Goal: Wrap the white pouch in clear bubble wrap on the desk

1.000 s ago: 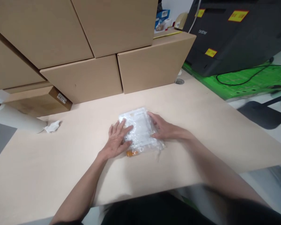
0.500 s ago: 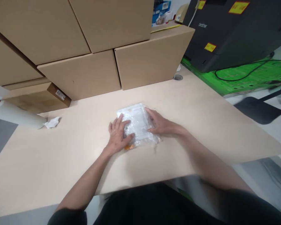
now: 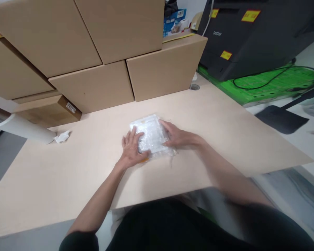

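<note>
A flat white package in clear bubble wrap (image 3: 152, 134) lies on the pale wooden table (image 3: 94, 167). My left hand (image 3: 131, 148) rests over its left edge, fingers spread and thumb along the near corner. A bit of orange shows beside that thumb; what it is cannot be made out. From the other side, my right hand (image 3: 176, 135) grips the right edge, with fingers at the far corner and the thumb on top nearer to me. Loose clear wrap sticks out along the near edge.
Stacked cardboard boxes (image 3: 94, 83) line the back of the table. A white roll (image 3: 26, 127) and crumpled white paper (image 3: 62, 136) lie at the left. To the right stand a dark Brother machine (image 3: 240, 42) on a green plastic base (image 3: 272, 82) and a black flat-ended object (image 3: 281, 119).
The view has shifted slightly. Both hands stay at the package, which lies in nearly the same spot; less of the orange bit shows beside my left thumb.
</note>
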